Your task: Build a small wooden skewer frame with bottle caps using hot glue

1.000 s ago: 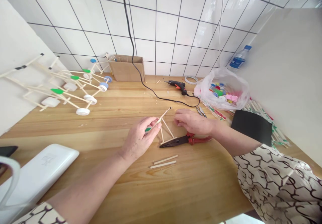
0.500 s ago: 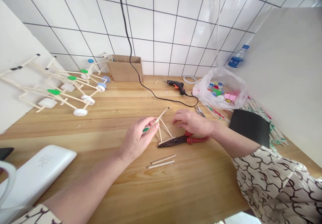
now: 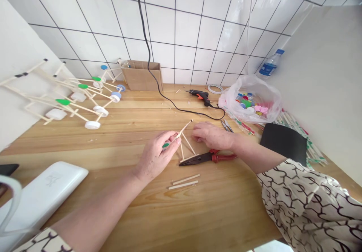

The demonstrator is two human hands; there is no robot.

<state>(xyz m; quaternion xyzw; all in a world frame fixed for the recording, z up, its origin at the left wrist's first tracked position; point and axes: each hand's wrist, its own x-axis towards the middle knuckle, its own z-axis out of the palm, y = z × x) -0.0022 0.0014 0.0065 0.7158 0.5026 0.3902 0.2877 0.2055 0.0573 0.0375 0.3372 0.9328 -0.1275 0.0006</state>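
A small frame of thin wooden sticks [image 3: 187, 145] is in my left hand [image 3: 158, 154], pinched between thumb and fingers at its upper stick, which has a dark tip. Part of a green piece [image 3: 165, 145] shows by the fingers. The frame's lower crossbar lies against the jaws of red-handled pliers [image 3: 198, 159] on the table. My right hand [image 3: 213, 135] hovers just right of the frame, behind the pliers, fingers loosely curled and apart from it; nothing shows in them. Two loose sticks [image 3: 183, 185] lie nearer me.
Finished-looking stick frames with bottle-cap wheels [image 3: 92, 125] stand at left. Along the back are a cardboard box [image 3: 143, 79], a glue gun [image 3: 200, 95] with black cord, tape [image 3: 215, 89] and a bag of caps [image 3: 224, 98]. Snips [image 3: 227, 126] lie right, a white power bank [image 3: 53, 184] left.
My right hand has moved slightly left, closer to the stick frame. My left hand keeps its hold on the frame. The whole view has shifted a little.
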